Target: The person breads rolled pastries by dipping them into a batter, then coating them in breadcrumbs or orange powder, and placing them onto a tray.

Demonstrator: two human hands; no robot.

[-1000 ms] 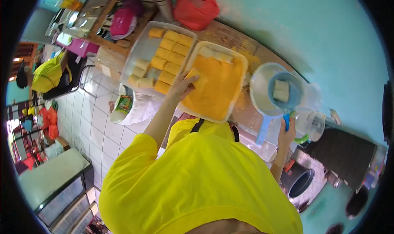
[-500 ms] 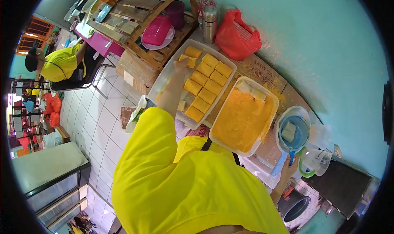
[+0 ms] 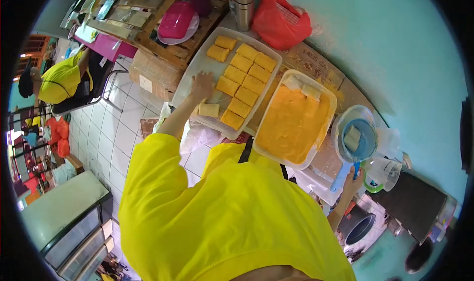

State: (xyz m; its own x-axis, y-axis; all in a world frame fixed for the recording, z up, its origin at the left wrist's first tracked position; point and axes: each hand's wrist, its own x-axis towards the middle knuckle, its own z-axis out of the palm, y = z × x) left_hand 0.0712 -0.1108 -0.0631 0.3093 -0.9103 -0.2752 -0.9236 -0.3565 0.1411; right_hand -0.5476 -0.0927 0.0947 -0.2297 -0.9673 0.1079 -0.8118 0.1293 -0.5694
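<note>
My left hand (image 3: 202,85) is over the left part of a translucent tray (image 3: 190,76), fingers spread and nothing in them. Orange-coated pieces (image 3: 242,63) lie in rows in this tray, with two more at its top left. A pale uncoated piece (image 3: 209,110) lies near my left wrist. Beside the tray, a second tub (image 3: 291,125) holds orange crumbs, with pale pieces (image 3: 310,92) at its top end. My right hand (image 3: 351,183) is closed round the handle of a blue strainer (image 3: 368,143), which sits in a clear bowl and holds pale pieces (image 3: 352,138).
A red plastic bag (image 3: 281,22) and a steel flask (image 3: 244,12) stand beyond the tray. At right are a clear jug (image 3: 387,175) and a dark bucket (image 3: 356,226). A wooden rack (image 3: 163,29) is at upper left. Another person (image 3: 59,81) sits at far left.
My left hand has let go of an orange piece at the tray's top left and moved back down, its fingers now spread. My right hand stays at the strainer handle. The view has shifted slightly.
</note>
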